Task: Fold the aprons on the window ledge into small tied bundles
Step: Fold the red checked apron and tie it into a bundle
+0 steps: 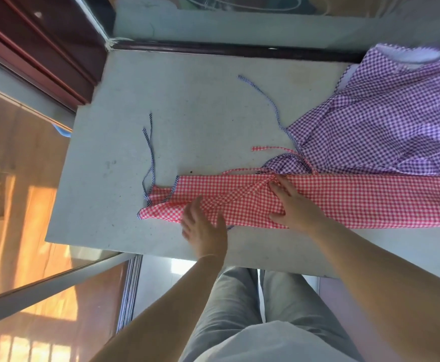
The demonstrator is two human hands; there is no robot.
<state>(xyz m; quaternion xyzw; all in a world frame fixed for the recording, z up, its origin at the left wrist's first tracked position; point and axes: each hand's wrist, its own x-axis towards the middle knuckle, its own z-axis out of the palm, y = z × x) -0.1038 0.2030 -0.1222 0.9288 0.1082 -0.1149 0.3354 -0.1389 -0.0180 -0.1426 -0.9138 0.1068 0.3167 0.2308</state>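
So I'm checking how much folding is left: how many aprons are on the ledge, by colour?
Red-checked apron: 1, lying in a long strip with the left hand and right hand on it.
Purple-checked apron: 1, lying loose.
Total: 2 aprons.

1. I see the red checked apron (344, 202) folded into a long strip on the window ledge (187, 100).
2. My left hand (204, 228) and right hand (296, 205) lie flat on it.
3. The purple checked apron (383, 121) lies behind, touching it.
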